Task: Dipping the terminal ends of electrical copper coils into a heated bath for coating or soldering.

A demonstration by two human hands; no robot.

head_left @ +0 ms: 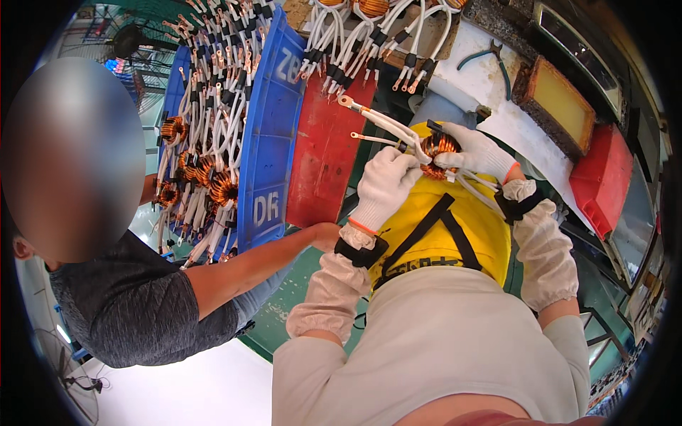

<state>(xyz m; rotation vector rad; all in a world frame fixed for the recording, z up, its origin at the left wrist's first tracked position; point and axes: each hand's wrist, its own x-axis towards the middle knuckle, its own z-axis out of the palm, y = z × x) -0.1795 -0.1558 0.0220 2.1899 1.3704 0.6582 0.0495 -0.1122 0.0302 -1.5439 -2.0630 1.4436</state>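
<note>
In front of my yellow apron (426, 213) I hold a ring-shaped copper-wound coil (439, 146). My right hand (477, 150), in a white knit glove, is closed round the coil's right side, thumb along its lower edge. White sleeved leads (387, 121) run from the coil to the upper left, one ending in a large copper lug (346, 101). My left hand (384, 183), gloved too, pinches a thinner lead close to the coil; its fingertips partly hide the grip. More white leads pass below my right hand.
Left, a blue crate (268, 142) is heaped with similar coils and leads; a red surface (330, 142) lies beside it. A co-worker's bare arm (249, 268) reaches close to my left forearm. Pliers (495, 53) lie at the upper right, near a yellow-topped block (560, 99) and red bin (602, 181).
</note>
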